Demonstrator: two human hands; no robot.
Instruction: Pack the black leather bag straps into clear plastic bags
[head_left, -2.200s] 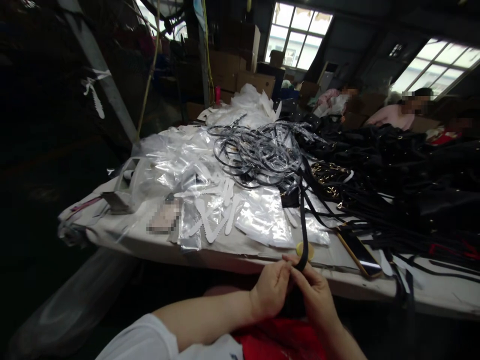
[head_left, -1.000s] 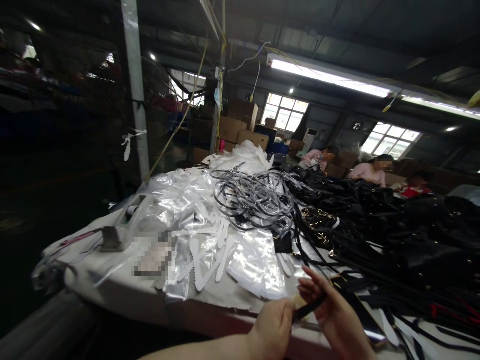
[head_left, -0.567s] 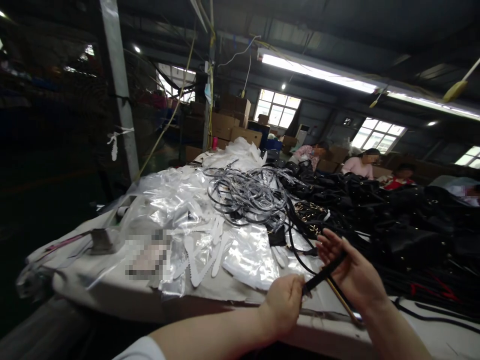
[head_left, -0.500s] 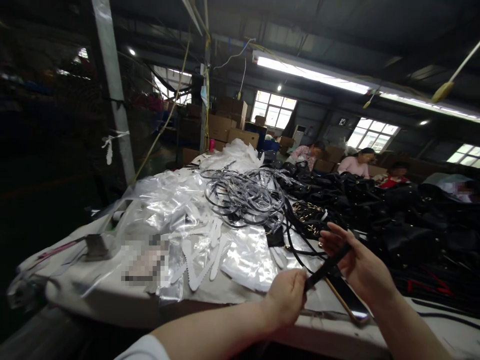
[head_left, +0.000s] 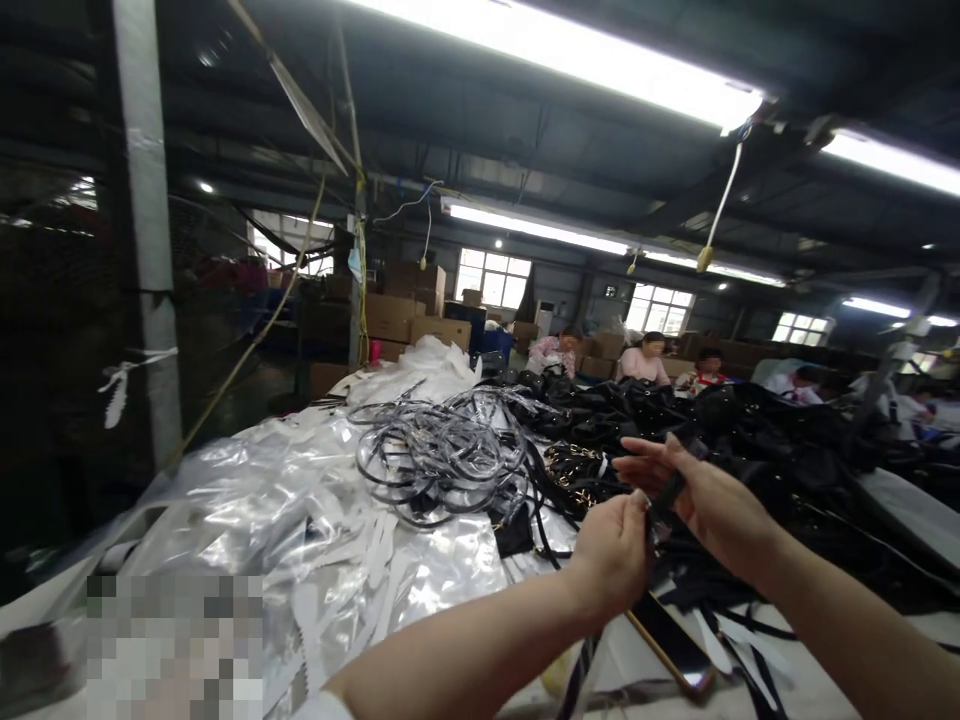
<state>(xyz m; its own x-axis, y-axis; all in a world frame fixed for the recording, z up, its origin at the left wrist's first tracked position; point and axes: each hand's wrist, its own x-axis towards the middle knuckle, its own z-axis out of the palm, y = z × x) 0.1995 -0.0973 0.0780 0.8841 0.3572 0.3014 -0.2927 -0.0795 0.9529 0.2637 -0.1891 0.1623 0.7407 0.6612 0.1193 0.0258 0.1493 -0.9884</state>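
My left hand [head_left: 611, 550] is closed around a black strap [head_left: 666, 495], which runs up and to the right between my hands. The strap passes between the thumb and palm of my right hand [head_left: 701, 495], whose other fingers reach out to the left. Below my left wrist hangs a dark striped length [head_left: 579, 675], apparently in clear plastic. A phone with a gold edge [head_left: 671, 645] lies under my hands. Beyond them is a bunch of black straps with gold metal clips [head_left: 574, 475].
Coiled straps in clear plastic [head_left: 442, 450] are heaped mid-table, with clear bags [head_left: 262, 500] to the left and white serrated strips [head_left: 382, 550] nearby. Black bags [head_left: 750, 430] are piled along the right. Several people sit beyond, including a person in pink [head_left: 643, 360]. A metal post [head_left: 146, 230] stands left.
The view has tilted up and swung right. My left hand has moved up along the strap, closer to my right hand. A dark length now shows hanging below my left wrist.
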